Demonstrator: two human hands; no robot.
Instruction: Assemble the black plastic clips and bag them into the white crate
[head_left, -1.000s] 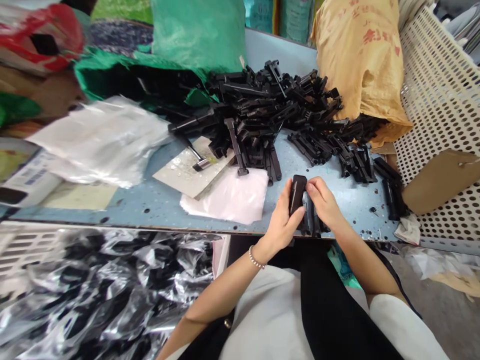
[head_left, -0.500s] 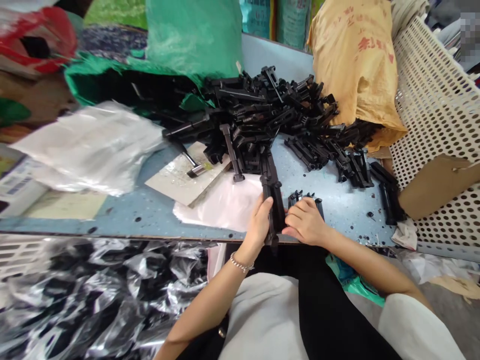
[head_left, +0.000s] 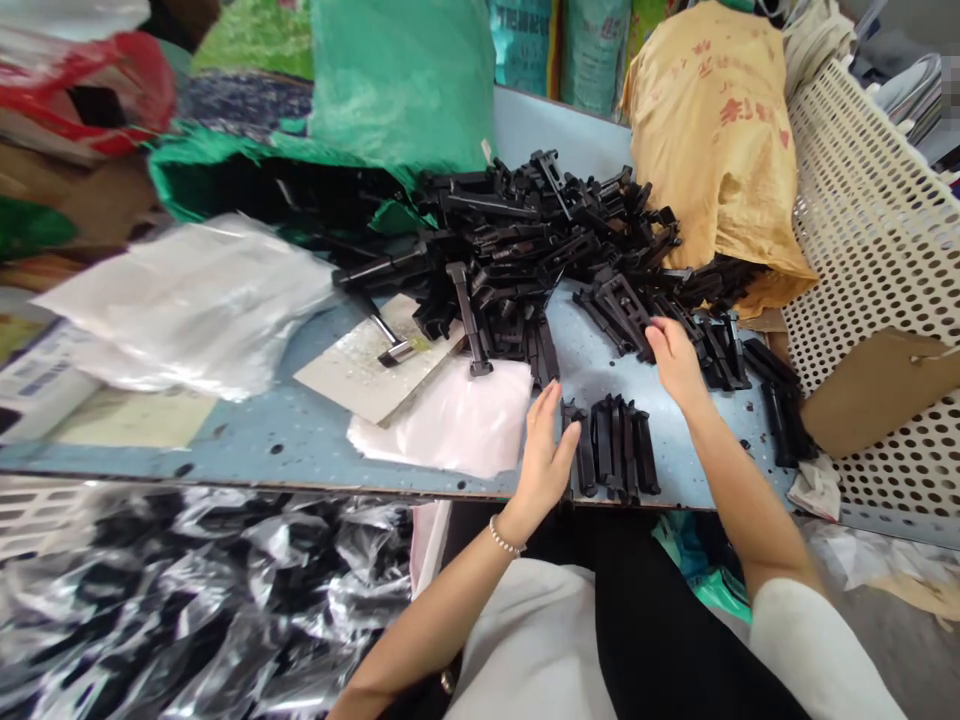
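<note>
My left hand (head_left: pixel 549 445) is open at the table's front, thumb and fingers apart. It is beside a row of long black plastic parts (head_left: pixel 624 448) standing side by side near the edge. My right hand (head_left: pixel 679 365) has its fingers closed on the near end of a slotted black part (head_left: pixel 624 303), over the right side of the pile. A large heap of similar black parts (head_left: pixel 517 225) spreads across the middle of the table. Just beyond my left fingertips lie a couple more of these parts (head_left: pixel 541 350).
White plastic sheets (head_left: pixel 195 300) lie at the left, with a grey board (head_left: pixel 382 370) and a thin white stack (head_left: pixel 450 425) nearer. Behind are a green sack (head_left: pixel 397 80) and a yellow sack (head_left: pixel 712 130). A perforated white basket (head_left: pixel 870 190) borders the right. Plastic-wrapped items (head_left: pixel 225 590) sit below left.
My left hand has let go of the black parts it held. My right hand has moved away from the front row, up and right, and taken hold of a part at the pile.
</note>
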